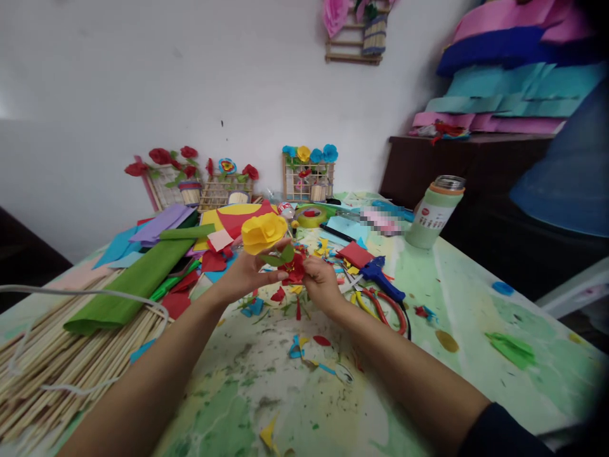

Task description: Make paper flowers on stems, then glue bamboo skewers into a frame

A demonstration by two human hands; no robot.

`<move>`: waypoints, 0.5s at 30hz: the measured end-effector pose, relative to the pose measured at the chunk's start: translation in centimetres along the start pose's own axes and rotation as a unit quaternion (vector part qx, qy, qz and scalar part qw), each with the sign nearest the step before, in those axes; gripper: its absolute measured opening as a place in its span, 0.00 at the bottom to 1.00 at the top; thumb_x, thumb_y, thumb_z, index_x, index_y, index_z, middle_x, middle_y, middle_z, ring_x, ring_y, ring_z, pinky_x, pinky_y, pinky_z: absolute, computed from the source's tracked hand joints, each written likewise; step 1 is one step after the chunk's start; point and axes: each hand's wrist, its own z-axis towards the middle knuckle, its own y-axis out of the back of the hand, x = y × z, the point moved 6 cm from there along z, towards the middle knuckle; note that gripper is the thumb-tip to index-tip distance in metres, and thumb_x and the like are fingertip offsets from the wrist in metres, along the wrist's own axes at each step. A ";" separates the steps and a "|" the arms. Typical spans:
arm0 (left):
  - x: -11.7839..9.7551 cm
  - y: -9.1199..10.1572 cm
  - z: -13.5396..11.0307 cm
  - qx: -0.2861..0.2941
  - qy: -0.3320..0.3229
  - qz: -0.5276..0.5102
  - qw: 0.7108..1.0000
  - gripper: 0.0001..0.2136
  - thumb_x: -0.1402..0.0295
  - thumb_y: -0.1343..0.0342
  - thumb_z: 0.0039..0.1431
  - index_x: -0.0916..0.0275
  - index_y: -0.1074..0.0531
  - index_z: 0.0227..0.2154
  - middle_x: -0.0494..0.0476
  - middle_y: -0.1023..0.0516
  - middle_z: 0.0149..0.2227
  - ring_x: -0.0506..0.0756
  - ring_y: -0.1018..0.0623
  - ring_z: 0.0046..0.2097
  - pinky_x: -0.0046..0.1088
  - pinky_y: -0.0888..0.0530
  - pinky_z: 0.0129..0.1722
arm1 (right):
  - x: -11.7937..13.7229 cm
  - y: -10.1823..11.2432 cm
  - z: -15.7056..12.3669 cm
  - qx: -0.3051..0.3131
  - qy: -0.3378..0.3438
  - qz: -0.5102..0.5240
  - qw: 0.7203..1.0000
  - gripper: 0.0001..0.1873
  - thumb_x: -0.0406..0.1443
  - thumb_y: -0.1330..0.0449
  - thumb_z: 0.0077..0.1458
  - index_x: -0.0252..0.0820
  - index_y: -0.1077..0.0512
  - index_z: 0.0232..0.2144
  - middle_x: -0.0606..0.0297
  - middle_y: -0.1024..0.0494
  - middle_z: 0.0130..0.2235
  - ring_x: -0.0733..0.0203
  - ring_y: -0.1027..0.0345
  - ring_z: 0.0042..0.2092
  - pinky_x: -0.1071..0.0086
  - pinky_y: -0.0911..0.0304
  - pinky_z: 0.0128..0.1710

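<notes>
My left hand (250, 274) is closed at the middle of the table, with a yellow paper flower (263, 233) rising above its fingers. Green paper leaves (286, 254) stick out beside the thumb. Between my two hands is a red paper flower (294, 270); the left thumb touches its near side. The fingers of my right hand (322, 280) are bent and pinched on the red flower's right edge. Which stems lie inside the left hand is hidden. Just right of my right hand lie a blue glue gun (384, 279) and scissors with red handles (387, 314).
Bamboo sticks (114, 355), a green paper roll (137, 282) and coloured sheets cover the left side. A white cord (95, 289) crosses the sticks. Paper scraps (314, 362) litter the middle. A light green bottle (434, 216) stands at right. Flower-decorated stick frames (309, 174) lean against the wall.
</notes>
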 end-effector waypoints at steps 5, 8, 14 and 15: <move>1.1 -1.2 0.0 0.034 0.041 -0.012 0.998 0.23 0.69 0.35 0.44 0.59 0.28 0.46 0.60 0.25 0.48 0.59 0.26 0.48 0.36 0.27 0.45 | -0.2 -0.2 0.0 -0.001 -0.005 0.011 1.000 0.13 0.27 0.49 0.50 0.41 0.33 0.17 0.67 0.34 0.22 0.64 0.39 0.28 0.72 0.44 0.31; 1.2 -1.1 -0.1 0.010 0.053 -0.020 0.998 0.20 0.70 0.34 0.42 0.60 0.26 0.42 0.58 0.23 0.42 0.57 0.24 0.42 0.32 0.25 0.40 | -0.1 -0.3 0.1 0.009 -0.008 0.011 1.000 0.13 0.27 0.48 0.51 0.41 0.31 0.18 0.68 0.34 0.21 0.65 0.39 0.28 0.73 0.44 0.31; 1.7 -1.3 -0.1 0.001 0.060 -0.067 0.996 0.19 0.71 0.33 0.41 0.62 0.26 0.40 0.58 0.22 0.37 0.57 0.23 0.39 0.32 0.25 0.39 | -0.4 -0.4 0.2 0.009 -0.064 0.052 0.997 0.12 0.25 0.46 0.48 0.40 0.30 0.18 0.69 0.32 0.21 0.66 0.39 0.28 0.74 0.44 0.30; 1.9 -1.3 -0.1 -0.010 0.053 -0.085 0.995 0.20 0.70 0.33 0.41 0.62 0.26 0.41 0.58 0.22 0.39 0.57 0.23 0.41 0.33 0.25 0.41 | -0.5 -0.4 0.2 0.005 -0.076 0.058 0.995 0.12 0.25 0.47 0.47 0.40 0.30 0.17 0.70 0.33 0.21 0.66 0.39 0.28 0.74 0.44 0.30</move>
